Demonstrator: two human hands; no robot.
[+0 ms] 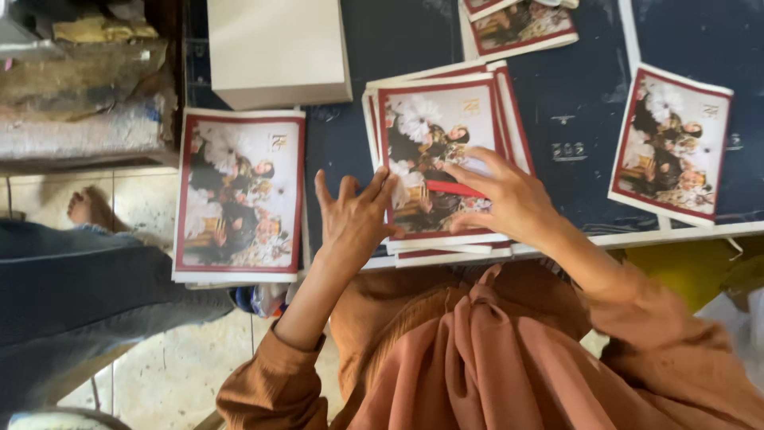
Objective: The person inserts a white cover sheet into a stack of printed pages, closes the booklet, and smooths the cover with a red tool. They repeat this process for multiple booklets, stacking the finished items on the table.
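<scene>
A stack of printed sheets (434, 127) with a red border and a flowery photo lies on the dark blue table (581, 103) in front of me. My right hand (501, 199) rests flat on the top sheet, fingers spread over its lower right part. My left hand (354, 219) touches the stack's left edge with fingers apart and raised. A second stack of the same sheets (239, 195) lies to the left, overhanging the table's front edge. Another such sheet pile (672, 143) sits at the right.
A white box (274, 48) stands at the back left of the table. More printed sheets (521, 24) lie at the top edge. Another person's leg in dark trousers (87, 295) and bare foot (91, 209) are on the tiled floor at the left.
</scene>
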